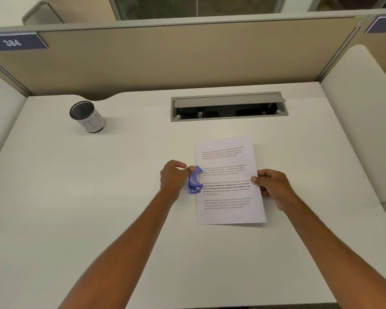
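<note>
The left hand (173, 177) curls its fingers around a small hole punch (195, 180), a blue plastic body with a thin metal bar and rivets, which sits clamped over the left edge of a sheet of paper (228, 181). The right hand (272, 188) pinches the sheet's right edge, thumb on top and fingers tucked beneath. The paper is thin, white and rectangular, printed with four short blocks of black text, and lies slightly skewed right of the middle of the tabletop (98, 197), nearer the front edge than the back.

The tabletop is smooth, matte and off-white. Toward its back edge a long rectangular cable tray (228, 107) of grey metal is sunk into the surface, its flap raised over a dark slot. Near the back left corner stands a round cup (87, 117), dark mesh inside, wrapped in white paper with hand-drawn letters. A beige fabric partition (165, 59) rises behind, bearing a dark plate (15, 42) marked 384.
</note>
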### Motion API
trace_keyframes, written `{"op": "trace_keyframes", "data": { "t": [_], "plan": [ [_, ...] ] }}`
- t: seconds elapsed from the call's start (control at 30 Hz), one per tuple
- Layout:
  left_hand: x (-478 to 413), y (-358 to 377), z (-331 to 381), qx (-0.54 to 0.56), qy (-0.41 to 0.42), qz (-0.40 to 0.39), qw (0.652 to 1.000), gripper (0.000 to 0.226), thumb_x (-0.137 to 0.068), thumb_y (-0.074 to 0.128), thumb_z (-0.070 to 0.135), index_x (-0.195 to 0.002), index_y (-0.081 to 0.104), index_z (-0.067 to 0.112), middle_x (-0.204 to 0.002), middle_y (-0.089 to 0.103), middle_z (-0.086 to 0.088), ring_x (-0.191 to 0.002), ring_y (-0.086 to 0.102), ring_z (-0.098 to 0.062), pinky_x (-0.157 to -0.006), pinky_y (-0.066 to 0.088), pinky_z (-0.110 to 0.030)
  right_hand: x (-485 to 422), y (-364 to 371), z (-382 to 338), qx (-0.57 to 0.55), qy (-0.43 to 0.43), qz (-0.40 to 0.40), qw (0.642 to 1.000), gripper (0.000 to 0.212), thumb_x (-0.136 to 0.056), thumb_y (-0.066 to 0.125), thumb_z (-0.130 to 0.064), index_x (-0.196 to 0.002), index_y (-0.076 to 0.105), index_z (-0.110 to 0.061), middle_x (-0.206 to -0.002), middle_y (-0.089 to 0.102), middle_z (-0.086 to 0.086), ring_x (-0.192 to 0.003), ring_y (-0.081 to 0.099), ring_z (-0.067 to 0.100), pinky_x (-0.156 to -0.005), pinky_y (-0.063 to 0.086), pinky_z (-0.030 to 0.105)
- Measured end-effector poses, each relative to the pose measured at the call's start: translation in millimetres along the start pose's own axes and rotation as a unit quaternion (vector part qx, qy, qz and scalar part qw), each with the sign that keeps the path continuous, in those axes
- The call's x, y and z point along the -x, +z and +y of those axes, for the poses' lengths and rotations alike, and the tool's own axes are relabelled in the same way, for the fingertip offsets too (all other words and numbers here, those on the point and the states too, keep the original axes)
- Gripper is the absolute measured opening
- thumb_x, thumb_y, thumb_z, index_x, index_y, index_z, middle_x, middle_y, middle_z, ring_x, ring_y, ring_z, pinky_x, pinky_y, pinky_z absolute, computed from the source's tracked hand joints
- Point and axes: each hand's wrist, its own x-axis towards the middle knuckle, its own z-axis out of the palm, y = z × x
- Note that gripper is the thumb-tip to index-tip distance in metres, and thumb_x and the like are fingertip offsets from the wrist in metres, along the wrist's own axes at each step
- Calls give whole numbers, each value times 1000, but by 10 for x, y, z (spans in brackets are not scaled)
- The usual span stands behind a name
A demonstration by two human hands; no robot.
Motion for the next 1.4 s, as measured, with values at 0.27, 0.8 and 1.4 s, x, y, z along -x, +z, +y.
{"op": "trace_keyframes", "data": {
  "t": [0.27, 0.8, 1.4],
  "plan": [
    [104, -90, -24, 26, 9, -10, 1000, 29, -96, 82, 36, -85, 76, 9, -77, 72, 0, -53, 57, -19, -60, 50, -26, 105, -293, -18, -24, -21, 13, 999, 13, -96, 79, -5, -109, 79, -7, -102, 87, 10, -77, 83, 19, -66, 65, 31],
    [319, 59, 131, 16, 62, -145, 987, 13, -90, 91, 18, -77, 86, 18, -61, 75, 2, -40, 62, -9, -46, 51, -16, 276, -561, -78, -68, -47, -30, 996, 16, -94, 83, -8, -110, 80, -10, -107, 86, 12, -83, 84, 20, -67, 66, 28],
    [319, 294, 388, 7, 73, -161, 984, 18, -92, 89, 22, -98, 87, 6, -84, 85, 2, -49, 62, -15, -48, 50, -19, 206, -720, -147, -71, -40, -4, 997, 22, -95, 82, -10, -117, 79, -9, -107, 87, 8, -84, 83, 18, -70, 66, 29]
  ]
}}
